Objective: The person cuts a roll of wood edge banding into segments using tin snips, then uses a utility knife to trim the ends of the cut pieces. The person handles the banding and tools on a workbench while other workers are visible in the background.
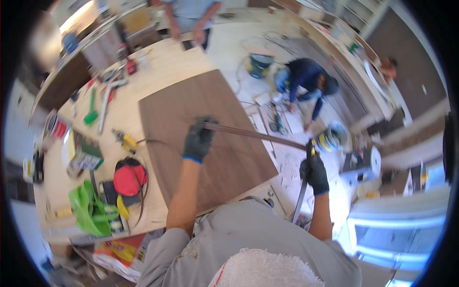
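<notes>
A brown edging strip (260, 135) stretches between my two hands above a brown wood-grain panel (210, 167). My left hand (200, 138), in a dark glove with a blue cuff, is closed on the strip's left end over the panel. My right hand (315, 170), gloved too, is closed at the other end, out past the panel's right edge. A small yellow tool (312, 147) pokes up from that fist; its kind is hard to make out. Below the right hand hangs a grey length (301, 198); I cannot tell whether it belongs to the strip.
The panel lies on a light plywood table (167, 60). Leftward are yellow-handled pliers (126, 142), a red-and-black pouch (130, 177), a green bag (91, 205) and a green brush (91, 112). One person (193, 16) stands at the far edge; another (308, 81) crouches by a bucket (260, 64).
</notes>
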`<state>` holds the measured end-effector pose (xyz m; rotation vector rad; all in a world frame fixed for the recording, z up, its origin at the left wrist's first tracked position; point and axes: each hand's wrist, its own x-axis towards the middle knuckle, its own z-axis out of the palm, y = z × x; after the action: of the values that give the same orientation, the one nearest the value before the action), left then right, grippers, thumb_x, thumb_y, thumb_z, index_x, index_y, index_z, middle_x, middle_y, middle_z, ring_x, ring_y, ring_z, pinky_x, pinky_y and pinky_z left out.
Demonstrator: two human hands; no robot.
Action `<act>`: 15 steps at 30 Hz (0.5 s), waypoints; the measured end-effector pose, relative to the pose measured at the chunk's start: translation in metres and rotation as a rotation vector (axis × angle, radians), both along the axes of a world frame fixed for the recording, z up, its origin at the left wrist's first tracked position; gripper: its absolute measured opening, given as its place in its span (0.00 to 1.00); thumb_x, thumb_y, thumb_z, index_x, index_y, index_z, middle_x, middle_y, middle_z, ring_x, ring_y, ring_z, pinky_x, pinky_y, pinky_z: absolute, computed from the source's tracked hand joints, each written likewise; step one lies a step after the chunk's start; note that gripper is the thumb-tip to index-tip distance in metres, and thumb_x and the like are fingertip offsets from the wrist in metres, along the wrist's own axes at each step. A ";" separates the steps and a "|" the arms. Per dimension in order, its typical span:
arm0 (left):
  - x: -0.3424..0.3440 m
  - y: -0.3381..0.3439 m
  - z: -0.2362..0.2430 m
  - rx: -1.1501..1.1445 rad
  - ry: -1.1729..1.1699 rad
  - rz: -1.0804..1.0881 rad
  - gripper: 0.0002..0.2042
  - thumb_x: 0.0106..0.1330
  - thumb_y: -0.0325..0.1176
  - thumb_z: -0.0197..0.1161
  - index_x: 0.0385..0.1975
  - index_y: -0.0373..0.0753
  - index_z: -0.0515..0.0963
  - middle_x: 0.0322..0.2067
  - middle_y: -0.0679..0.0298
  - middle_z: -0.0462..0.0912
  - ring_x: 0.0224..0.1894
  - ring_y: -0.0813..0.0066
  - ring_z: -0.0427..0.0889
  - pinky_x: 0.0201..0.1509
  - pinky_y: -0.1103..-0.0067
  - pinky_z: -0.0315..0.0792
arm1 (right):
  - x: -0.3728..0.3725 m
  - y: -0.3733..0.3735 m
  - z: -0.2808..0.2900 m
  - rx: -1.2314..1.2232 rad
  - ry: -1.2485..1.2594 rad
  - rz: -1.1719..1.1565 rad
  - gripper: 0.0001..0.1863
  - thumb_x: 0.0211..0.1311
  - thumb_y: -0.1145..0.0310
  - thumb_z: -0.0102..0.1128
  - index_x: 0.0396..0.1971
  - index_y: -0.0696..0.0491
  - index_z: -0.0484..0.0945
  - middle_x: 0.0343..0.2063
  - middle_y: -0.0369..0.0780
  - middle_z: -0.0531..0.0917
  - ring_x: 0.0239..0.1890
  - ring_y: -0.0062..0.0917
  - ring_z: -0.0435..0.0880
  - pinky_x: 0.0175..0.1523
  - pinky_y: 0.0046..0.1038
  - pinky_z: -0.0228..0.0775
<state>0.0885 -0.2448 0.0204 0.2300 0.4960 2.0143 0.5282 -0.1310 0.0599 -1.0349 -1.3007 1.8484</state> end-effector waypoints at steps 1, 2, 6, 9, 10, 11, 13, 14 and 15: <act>0.000 -0.009 0.016 -0.034 0.057 0.007 0.08 0.71 0.32 0.60 0.45 0.37 0.77 0.41 0.60 0.82 0.48 0.65 0.82 0.57 0.66 0.79 | 0.001 0.006 0.002 -0.024 0.002 -0.029 0.28 0.71 0.47 0.54 0.61 0.49 0.66 0.22 0.39 0.78 0.21 0.26 0.78 0.25 0.29 0.73; 0.006 -0.016 0.031 -0.075 0.064 0.024 0.09 0.71 0.32 0.60 0.46 0.37 0.76 0.43 0.59 0.82 0.49 0.65 0.82 0.57 0.67 0.79 | -0.002 0.013 0.001 -0.055 0.023 -0.066 0.27 0.72 0.48 0.53 0.61 0.49 0.67 0.22 0.39 0.78 0.21 0.25 0.78 0.26 0.29 0.72; 0.024 -0.028 0.030 -0.054 0.024 0.104 0.11 0.72 0.31 0.60 0.49 0.35 0.75 0.48 0.57 0.81 0.52 0.63 0.81 0.60 0.67 0.78 | -0.025 0.026 0.030 -0.065 0.206 0.034 0.26 0.69 0.53 0.59 0.58 0.55 0.68 0.24 0.40 0.79 0.21 0.25 0.77 0.26 0.28 0.71; 0.041 -0.033 0.031 -0.052 -0.041 0.025 0.12 0.73 0.31 0.59 0.51 0.34 0.73 0.50 0.56 0.80 0.54 0.62 0.80 0.64 0.67 0.76 | -0.051 0.022 0.058 -0.015 0.304 0.206 0.24 0.68 0.57 0.60 0.57 0.54 0.68 0.25 0.40 0.79 0.22 0.24 0.77 0.25 0.24 0.71; 0.050 -0.030 0.033 -0.037 -0.040 0.024 0.12 0.73 0.31 0.58 0.51 0.34 0.73 0.50 0.56 0.80 0.55 0.62 0.79 0.65 0.67 0.75 | -0.060 0.024 0.055 -0.012 0.286 0.204 0.22 0.68 0.58 0.59 0.55 0.55 0.69 0.25 0.40 0.80 0.22 0.23 0.78 0.25 0.23 0.71; 0.063 -0.026 0.033 -0.024 -0.042 0.021 0.12 0.74 0.32 0.57 0.52 0.34 0.73 0.50 0.56 0.80 0.56 0.62 0.79 0.66 0.67 0.74 | -0.069 0.027 0.051 -0.012 0.265 0.199 0.20 0.68 0.60 0.59 0.53 0.55 0.70 0.25 0.40 0.80 0.22 0.23 0.78 0.24 0.22 0.70; 0.084 -0.022 0.037 -0.040 -0.062 -0.004 0.12 0.75 0.33 0.56 0.53 0.35 0.73 0.51 0.55 0.80 0.56 0.61 0.79 0.67 0.65 0.73 | -0.087 0.025 0.056 0.008 0.140 0.240 0.17 0.70 0.60 0.58 0.47 0.58 0.73 0.26 0.40 0.80 0.23 0.21 0.78 0.26 0.23 0.73; 0.093 -0.022 0.042 -0.070 -0.080 -0.026 0.13 0.75 0.34 0.56 0.53 0.35 0.73 0.51 0.55 0.80 0.56 0.61 0.79 0.67 0.64 0.73 | -0.100 0.016 0.065 -0.002 0.150 0.215 0.16 0.71 0.60 0.57 0.47 0.58 0.73 0.26 0.39 0.80 0.24 0.21 0.79 0.26 0.23 0.73; 0.101 -0.024 0.047 -0.097 -0.099 -0.048 0.13 0.75 0.35 0.56 0.54 0.36 0.73 0.51 0.55 0.80 0.56 0.61 0.79 0.67 0.63 0.73 | -0.111 0.010 0.072 -0.010 0.158 0.191 0.16 0.72 0.60 0.56 0.46 0.58 0.73 0.26 0.39 0.80 0.24 0.21 0.79 0.27 0.23 0.73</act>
<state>0.1893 -0.2689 0.0676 0.0815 0.5195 1.9389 0.4172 -0.1207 0.1319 -0.7736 -1.3346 2.0356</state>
